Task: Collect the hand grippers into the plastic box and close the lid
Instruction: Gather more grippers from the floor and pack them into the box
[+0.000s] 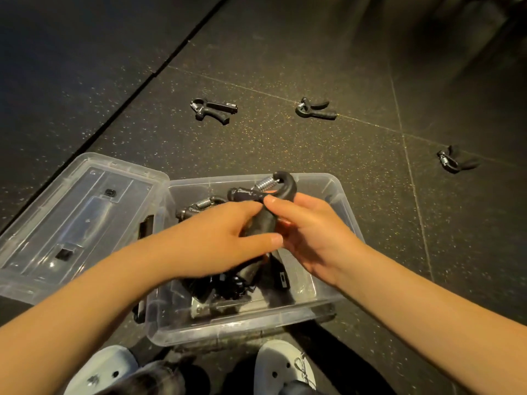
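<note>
A clear plastic box [339, 195] sits open on the dark floor in front of me, with several black hand grippers [228, 283] lying in it. Over the box, my left hand [216, 238] and my right hand [310, 235] both hold one black hand gripper [273, 192] with a steel spring; fingers of each hand curl round its handles. The box's clear lid [77, 218] lies flat to the left, touching the box. Three more hand grippers lie on the floor beyond: one far left [214, 108], one in the middle [315, 108], one at the right [456, 161].
The floor is dark speckled rubber matting with pale seams. A darker strip [71, 67] runs along the left behind a diagonal edge. My two light shoes [285, 366] stand just below the box's near wall.
</note>
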